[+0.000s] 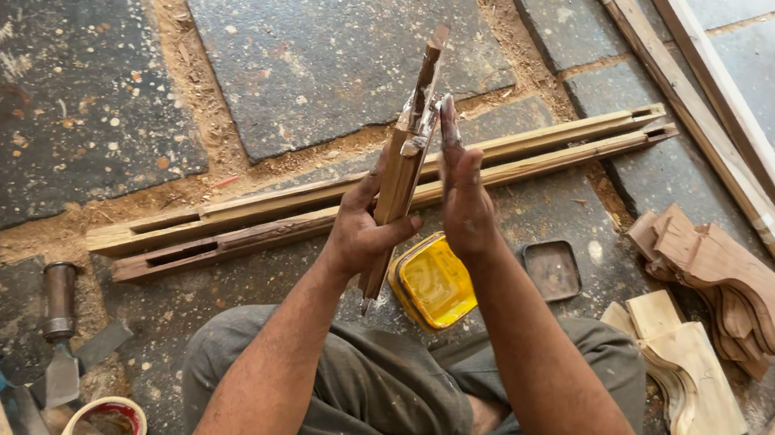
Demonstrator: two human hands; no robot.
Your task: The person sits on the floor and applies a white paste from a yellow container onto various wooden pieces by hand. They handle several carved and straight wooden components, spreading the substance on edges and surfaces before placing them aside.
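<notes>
My left hand [361,229] grips a narrow carved wooden piece [405,164] and holds it upright in front of me. White glue shines on the piece near its upper half. My right hand [462,193] is flat and stretched upward, its fingertips pressed against the glued side of the wood. Just below the hands, a yellow square container [436,283] of glue sits on the stone floor, with a dark lid [553,269] beside it on the right.
Two long mortised wooden rails [392,188] lie diagonally across the floor beyond my hands. A stack of curved carved wood pieces [727,285] lies at the right. Chisels [61,328] and a tape roll [106,420] lie at lower left. Long boards [723,133] run along the upper right.
</notes>
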